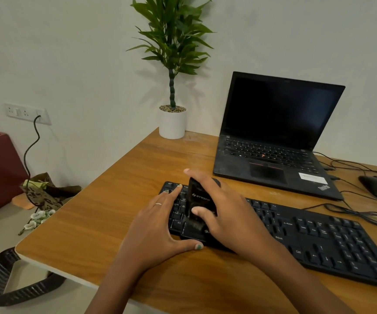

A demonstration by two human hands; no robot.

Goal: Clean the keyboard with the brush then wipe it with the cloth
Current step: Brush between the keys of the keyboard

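Two hands work at the near-left end of the black keyboard (318, 241), which lies slantwise on the wooden desk (106, 223) in front of the open laptop (273, 137). The right hand (226, 214) has its fingers clenched around a black brush (197, 200), bristles down on the keys. The left hand (158, 225) lies flat, fingers released, steadying the keyboard's corner.

Black brush (197, 203) upright on keyboard (332, 241)
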